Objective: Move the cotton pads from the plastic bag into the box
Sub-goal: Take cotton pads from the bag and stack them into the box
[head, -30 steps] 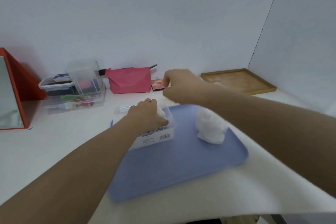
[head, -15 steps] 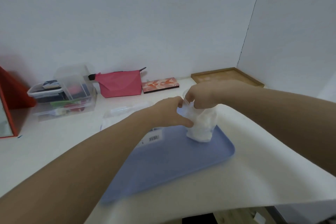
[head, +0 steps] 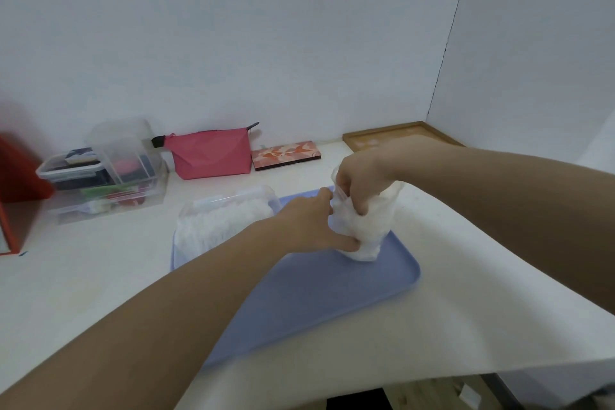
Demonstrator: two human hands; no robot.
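Both hands are on the plastic bag (head: 364, 226). From the head view, the right hand (head: 361, 176) curls its fingers over the bag's top and pinches it — it looks like it is reaching in for more cotton pads (head: 366, 243). The left hand (head: 312, 226) grips the bag's side with thumb low and fingers round it, I think to keep it standing up.

That bag stands at about 2 o'clock on the blue tray (head: 316, 303). The clear box (head: 226, 220) sits at 10 o'clock on the tray, just beside the bag, so each trip is short — white pads already fill much of it.

I cannot tell if the right fingers hold a pad; the crinkly plastic hides them. The left arm covers the box's near side.
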